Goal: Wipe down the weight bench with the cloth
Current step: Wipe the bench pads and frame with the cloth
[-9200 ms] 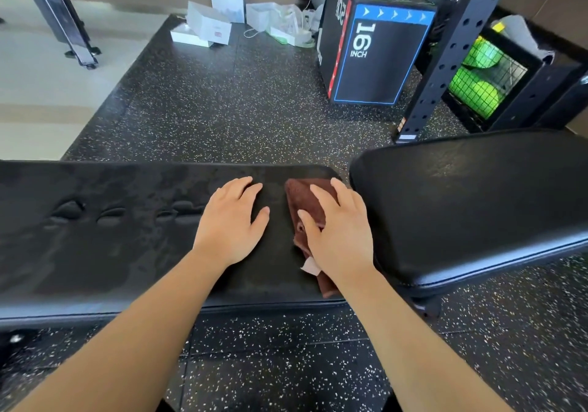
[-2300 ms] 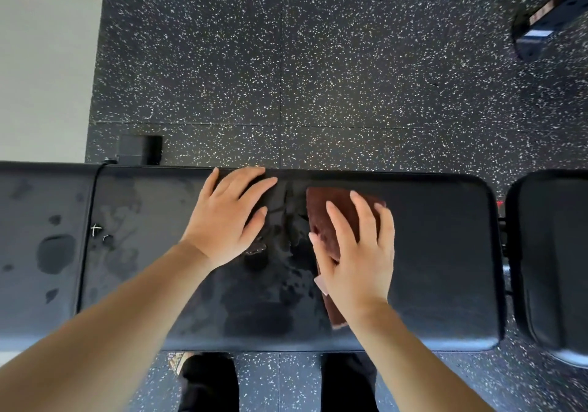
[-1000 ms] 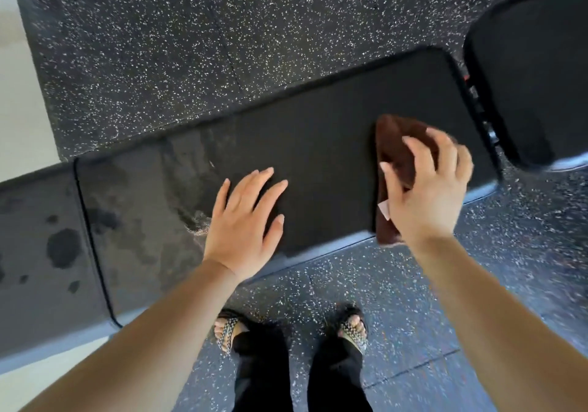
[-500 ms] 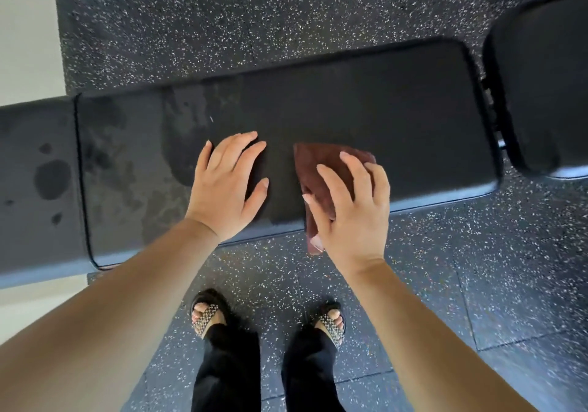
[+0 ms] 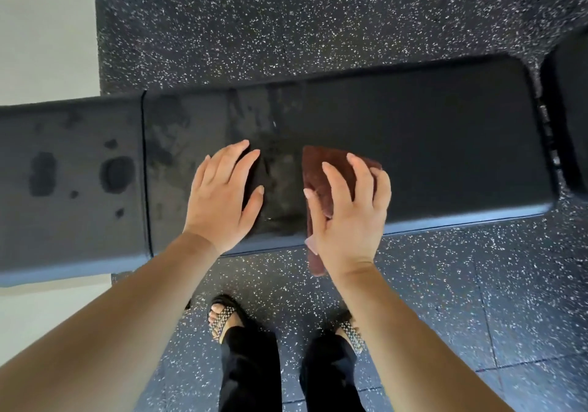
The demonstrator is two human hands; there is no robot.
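your right grip (image 5: 350, 217) flat, pressing cloth (image 5: 324, 169) | left grip (image 5: 222, 198) flat, bare on counter (image 5: 445, 144) | wet spots (image 5: 116, 174) lie leftward along counter's length, nearer left grip

One head-worn wide-angle view looks almost straight down, close above the black padded weight bench (image 5: 413, 144) and speckled floor (image 5: 254, 13)
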